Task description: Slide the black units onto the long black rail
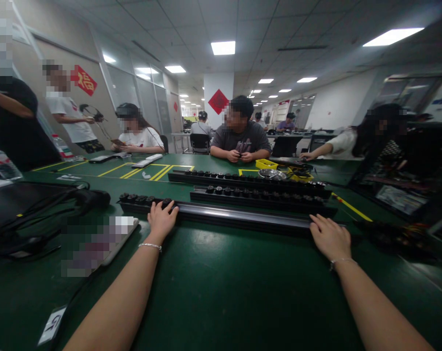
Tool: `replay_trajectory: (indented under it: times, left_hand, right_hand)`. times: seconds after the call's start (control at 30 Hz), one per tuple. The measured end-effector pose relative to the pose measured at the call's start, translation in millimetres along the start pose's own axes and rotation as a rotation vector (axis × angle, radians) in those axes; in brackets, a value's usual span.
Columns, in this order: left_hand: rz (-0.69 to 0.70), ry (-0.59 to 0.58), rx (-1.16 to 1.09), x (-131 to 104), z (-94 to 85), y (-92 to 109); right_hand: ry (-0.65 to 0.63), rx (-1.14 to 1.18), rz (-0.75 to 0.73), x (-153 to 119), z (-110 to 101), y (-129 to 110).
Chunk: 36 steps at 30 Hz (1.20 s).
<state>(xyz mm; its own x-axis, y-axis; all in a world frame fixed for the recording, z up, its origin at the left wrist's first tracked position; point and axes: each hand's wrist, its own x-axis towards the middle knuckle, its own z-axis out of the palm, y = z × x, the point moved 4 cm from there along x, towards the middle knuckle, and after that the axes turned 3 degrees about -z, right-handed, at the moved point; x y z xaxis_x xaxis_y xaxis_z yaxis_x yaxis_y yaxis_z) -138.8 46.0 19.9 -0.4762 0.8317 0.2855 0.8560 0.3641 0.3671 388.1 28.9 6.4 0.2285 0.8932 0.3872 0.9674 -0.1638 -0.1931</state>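
Note:
A long black rail [235, 214] lies across the green table in front of me, with several small black parts [142, 199] in its left end and a bare channel to their right. My left hand [162, 220] rests on the rail beside these parts, its fingers apart. At the right end, my right hand [330, 236] touches the rail with fingers spread. Two more rails lie behind: a middle one [260, 197] and a far one [242, 181], both lined with small black parts.
Left are a pale phone-like device [120, 239], cables, a black strap [92, 199] and bottles [3, 163]. A yellow tray [266, 164] and a round metal dish [272, 174] stand behind the rails. Dark equipment [396, 195] stands right. Several people are around the table.

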Motion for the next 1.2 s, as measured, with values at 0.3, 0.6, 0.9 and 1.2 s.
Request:
replay_trajectory:
  times: [0.3, 0.6, 0.9, 1.2]
  left_hand:
    - [0.016, -0.03, 0.005, -3.0, 0.8, 3.7]
    - [0.015, -0.061, -0.024, -6.6, -0.1, 8.5]
    - [0.018, -0.067, -0.033, -8.5, -1.4, 11.2]
    - [0.039, -0.061, -0.05, -8.3, -0.7, 9.9]
  right_hand:
    - [-0.022, 0.009, 0.018, 0.0, -3.1, -1.8]
    - [-0.03, 0.015, 0.011, -1.2, -4.7, -3.7]
    - [-0.015, 0.001, 0.008, 0.1, -2.2, -1.4]
    - [-0.007, -0.007, -0.001, -1.1, -2.1, -2.6]
